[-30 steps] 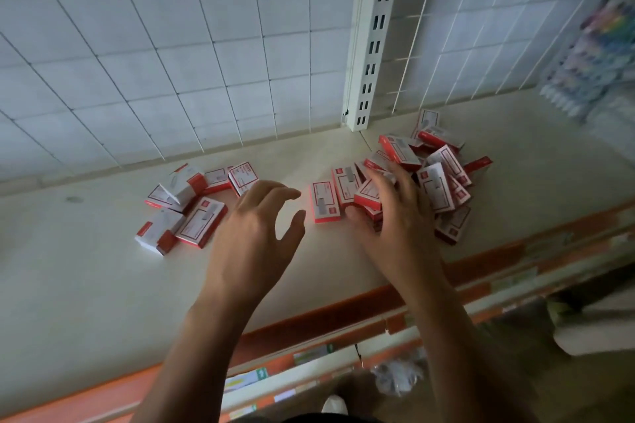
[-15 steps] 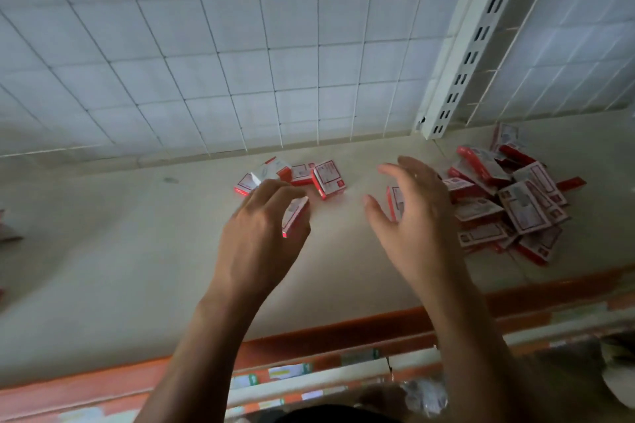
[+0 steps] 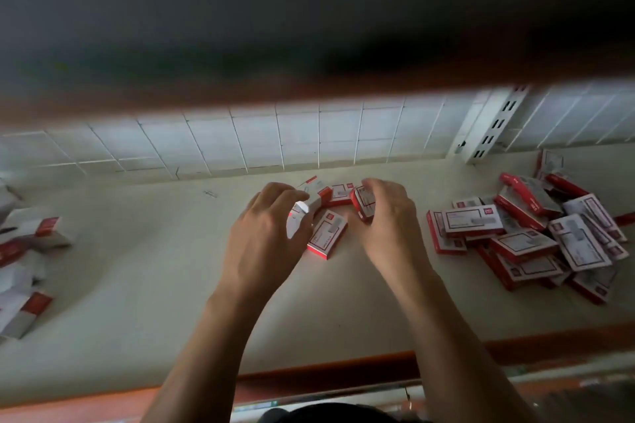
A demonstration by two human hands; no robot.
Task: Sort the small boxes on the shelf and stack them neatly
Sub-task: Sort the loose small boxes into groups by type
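Your 2 hands meet over the middle of the cream shelf (image 3: 137, 268), at a small cluster of red-and-white cardboard boxes close to the back grid panel (image 3: 275, 144). The fingers of your left hand (image 3: 264, 230) are curled round a tilted box (image 3: 302, 213), pale side up (blur hides where the thumb sits). Your right hand (image 3: 388, 220) grips an on-edge box (image 3: 364, 204), fingers bent over its top. Between the 2 hands a flat box (image 3: 326, 233) lies face up on the shelf, and a rear box (image 3: 340, 194) lies just behind it, near the panel. A loose heap of boxes (image 3: 536, 233) sprawls well apart on your right, overlapping at all angles, and more blurred boxes (image 3: 27, 251) sit at the far left edge. The step in hand looks like gathering the middle cluster into 1 first stack, with the sorting barely begun. The next move likely calls for turning both held boxes flat, faces matching, and squaring them onto the flat box before you reach for the heap.
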